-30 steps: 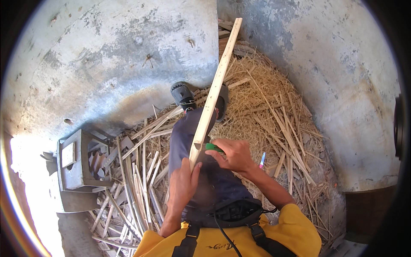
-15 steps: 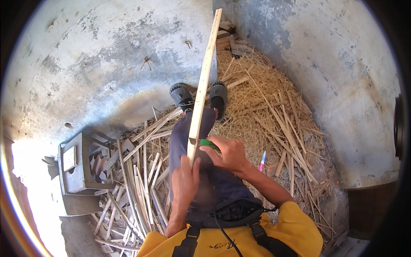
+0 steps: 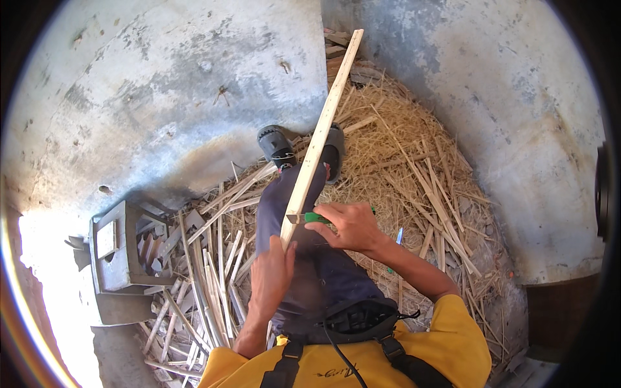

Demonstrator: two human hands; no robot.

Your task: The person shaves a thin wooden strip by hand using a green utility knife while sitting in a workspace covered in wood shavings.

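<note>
Head view: holding wooden strip (image 3: 321, 136) by near end in left grip (image 3: 272, 275), likely steadying it against green-handled knife (image 3: 312, 218) in right grip (image 3: 353, 227).

The floor (image 3: 508, 310) is enclosed by stained grey walls (image 3: 162, 77) and is strewn with wood shavings (image 3: 381, 145) and strips (image 3: 443, 200). At left, bright light (image 3: 55, 278) is let in

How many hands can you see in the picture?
2. The left hand grips the pale wooden strip near its lower end; the right hand holds a green-handled tool at the strip.
</note>
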